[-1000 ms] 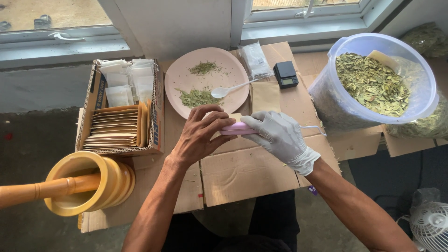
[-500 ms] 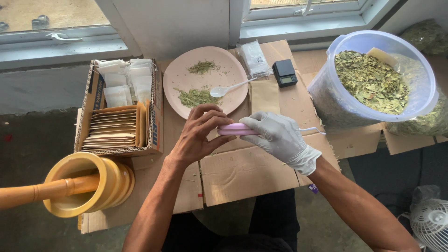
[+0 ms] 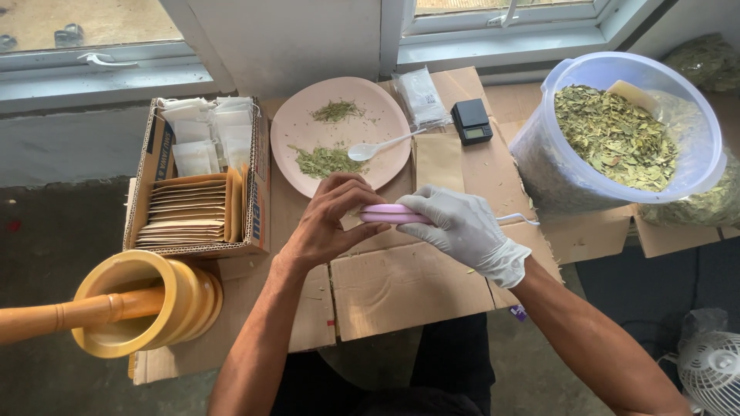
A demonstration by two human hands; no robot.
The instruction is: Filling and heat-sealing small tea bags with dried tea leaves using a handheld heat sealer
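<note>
My bare left hand (image 3: 327, 223) and my white-gloved right hand (image 3: 462, 231) meet over the cardboard table top (image 3: 401, 285). Both grip a slim pink tool (image 3: 385, 213) that lies level between them. The right hand wraps its handle end, and a thin white cord (image 3: 518, 219) trails out to the right. My left fingers curl over the tool's other end, hiding whatever lies under it. Just beyond the hands a pink plate (image 3: 308, 127) carries two small heaps of dried green herb (image 3: 324, 162) and a white spoon (image 3: 378, 146).
A cardboard box (image 3: 258, 192) of brown envelopes and white sachets stands at the left. Nearer me is a yellow mortar (image 3: 173, 296) with a pestle (image 3: 54, 320). A large bucket (image 3: 694, 173) of dried leaves sits right. A small black scale (image 3: 472, 122), a sachet bag (image 3: 422, 96) and a brown packet (image 3: 439, 162) lie behind.
Both hands stay on the pink tool in nearly the same spot. My left fingers have shifted slightly over its end.
</note>
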